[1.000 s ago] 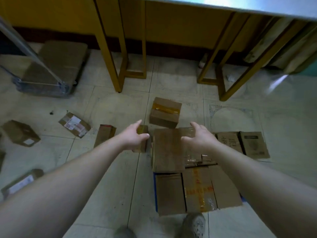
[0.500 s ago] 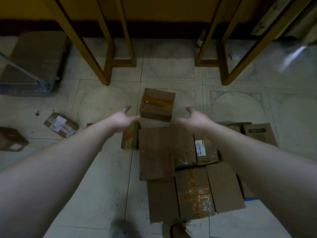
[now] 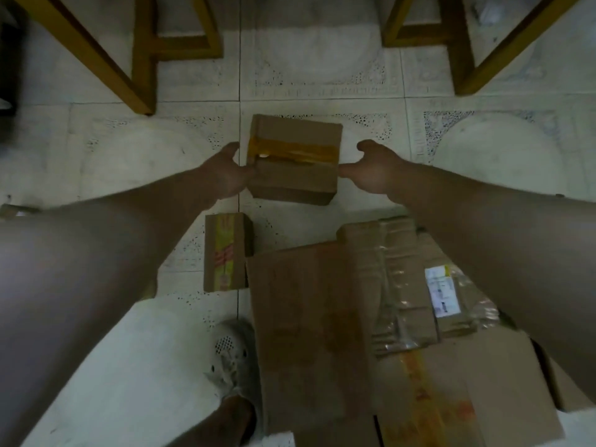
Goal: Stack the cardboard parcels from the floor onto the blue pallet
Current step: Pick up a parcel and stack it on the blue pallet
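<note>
Left hand (image 3: 225, 175) and right hand (image 3: 375, 169), spread wide, flank the taped parcel (image 3: 293, 159); contact unclear; bare floor (image 3: 306, 75) beyond them

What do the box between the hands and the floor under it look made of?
Box: matt brown cardboard, by its folded edges; glossy yellowish tape crosses its top. Floor: pale hard tiles, probably ceramic or stone, given the straight joints and speckled pattern.
</note>
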`<action>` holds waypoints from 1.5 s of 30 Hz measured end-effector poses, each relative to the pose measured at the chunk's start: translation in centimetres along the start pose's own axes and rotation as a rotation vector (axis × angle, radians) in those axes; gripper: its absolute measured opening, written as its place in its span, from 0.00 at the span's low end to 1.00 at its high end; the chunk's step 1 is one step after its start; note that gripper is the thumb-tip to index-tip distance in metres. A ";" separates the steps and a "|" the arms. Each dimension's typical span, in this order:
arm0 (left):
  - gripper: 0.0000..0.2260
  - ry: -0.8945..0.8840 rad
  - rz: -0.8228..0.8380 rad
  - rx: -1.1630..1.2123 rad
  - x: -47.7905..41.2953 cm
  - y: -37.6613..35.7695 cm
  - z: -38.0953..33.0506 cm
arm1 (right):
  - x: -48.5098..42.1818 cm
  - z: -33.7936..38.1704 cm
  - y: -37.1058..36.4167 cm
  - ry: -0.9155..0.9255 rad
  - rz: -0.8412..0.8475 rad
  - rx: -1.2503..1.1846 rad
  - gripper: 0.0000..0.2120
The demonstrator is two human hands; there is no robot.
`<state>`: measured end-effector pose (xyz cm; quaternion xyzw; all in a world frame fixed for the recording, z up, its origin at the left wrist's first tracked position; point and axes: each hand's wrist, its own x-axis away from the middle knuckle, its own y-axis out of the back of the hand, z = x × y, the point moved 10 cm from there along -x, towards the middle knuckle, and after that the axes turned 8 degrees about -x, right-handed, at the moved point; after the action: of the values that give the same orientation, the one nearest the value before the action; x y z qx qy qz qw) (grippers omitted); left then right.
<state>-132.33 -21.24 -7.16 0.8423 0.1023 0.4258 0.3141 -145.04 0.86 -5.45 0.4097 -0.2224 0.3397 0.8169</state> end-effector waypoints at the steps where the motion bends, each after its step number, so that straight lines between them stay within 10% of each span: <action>1: 0.36 0.004 -0.007 -0.001 -1.8 -0.4 0.8 | -1.6 -0.3 -0.9 -0.011 -0.003 -0.003 0.39; 9: 0.42 0.072 0.010 0.205 -11.6 -5.6 4.6 | -10.3 -4.1 -7.8 -0.251 0.173 -0.063 0.28; 18: 0.22 0.087 -0.042 0.469 -7.9 -3.1 4.6 | -7.6 -1.6 -6.5 -0.219 0.007 -0.382 0.36; 30: 0.32 -0.012 -0.303 0.514 20.8 14.5 -6.7 | 18.1 12.6 8.2 0.031 -0.150 -0.361 0.35; 45: 0.29 -0.126 -0.418 0.672 58.5 19.8 -16.3 | 53.1 17.8 22.6 0.304 -0.179 -0.361 0.36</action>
<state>-110.87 -3.78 50.38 0.8837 0.3855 0.2431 0.1066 -127.64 15.83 50.44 0.2194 -0.1167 0.2785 0.9277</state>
